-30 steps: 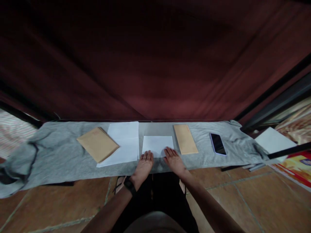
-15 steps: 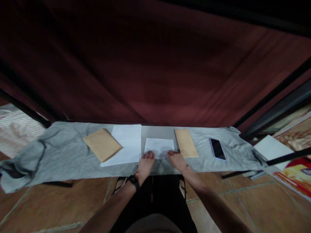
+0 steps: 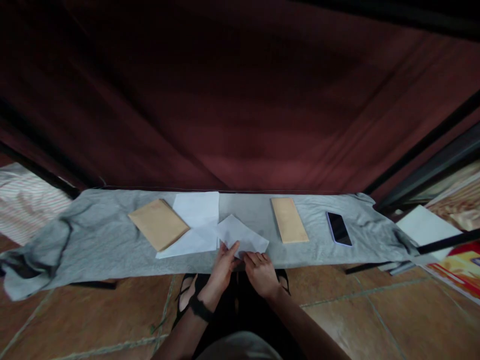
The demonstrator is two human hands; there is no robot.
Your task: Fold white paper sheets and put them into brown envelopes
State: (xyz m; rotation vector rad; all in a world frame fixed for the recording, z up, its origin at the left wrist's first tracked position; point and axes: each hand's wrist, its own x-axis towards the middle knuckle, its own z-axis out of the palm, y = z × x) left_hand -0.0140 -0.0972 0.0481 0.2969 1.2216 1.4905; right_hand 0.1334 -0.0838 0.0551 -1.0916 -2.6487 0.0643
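Note:
A folded white sheet of paper (image 3: pixel 243 236) is tilted at the front edge of the cloth-covered bench, between my two hands. My left hand (image 3: pixel 225 265), with a black band on its wrist, pinches the paper's lower left part, thumb on top. The fingers of my right hand (image 3: pixel 260 271) are curled onto its near edge. Left of it lie flat white sheets (image 3: pixel 198 215), and brown envelopes (image 3: pixel 159 225) rest partly over them. A single narrow brown envelope (image 3: pixel 289 220) lies to the right of my hands.
Grey cloth (image 3: pixel 101 235) covers the narrow bench. A phone (image 3: pixel 339 229) lies toward its right end. A dark red fabric panel (image 3: pixel 240 125) rises behind. Below is a tiled floor (image 3: pixel 142 305); a striped cloth (image 3: pixel 30 200) hangs at far left.
The folded paper was lying flat and square under both hands. Now it is turned at an angle and drawn nearer me, and my hands have come closer together, gripping it.

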